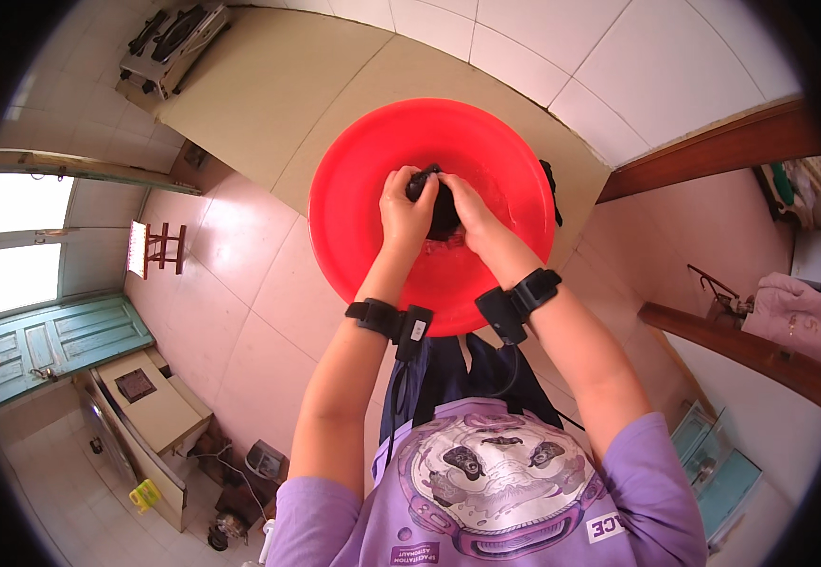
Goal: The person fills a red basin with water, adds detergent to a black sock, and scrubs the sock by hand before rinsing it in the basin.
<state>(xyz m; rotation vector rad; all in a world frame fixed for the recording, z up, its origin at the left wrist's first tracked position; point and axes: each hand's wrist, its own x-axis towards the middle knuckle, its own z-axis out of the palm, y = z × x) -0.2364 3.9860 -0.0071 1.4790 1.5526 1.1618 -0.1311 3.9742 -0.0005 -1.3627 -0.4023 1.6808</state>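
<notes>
A wide red plastic basin (pixel 354 163) with some water in it stands on the tiled counter. Over its middle, my left hand (pixel 405 209) and my right hand (pixel 471 209) are both closed around a bunched black cloth (pixel 444 216), which looks wet. Its lower part hangs down between my hands, low in the basin; whether it touches the bottom I cannot tell. The exact kind of cloth is not clear. Another dark piece of fabric (pixel 551 190) lies on the counter, partly hidden behind the basin's right rim.
A gas stove (pixel 173 46) sits at the counter's far left end. White wall tiles (pixel 517 57) rise behind the counter (pixel 269 92). Black straps with small boxes (pixel 414 332) are on both my wrists, with cables. A wooden stool (pixel 162 248) stands on the floor to the left.
</notes>
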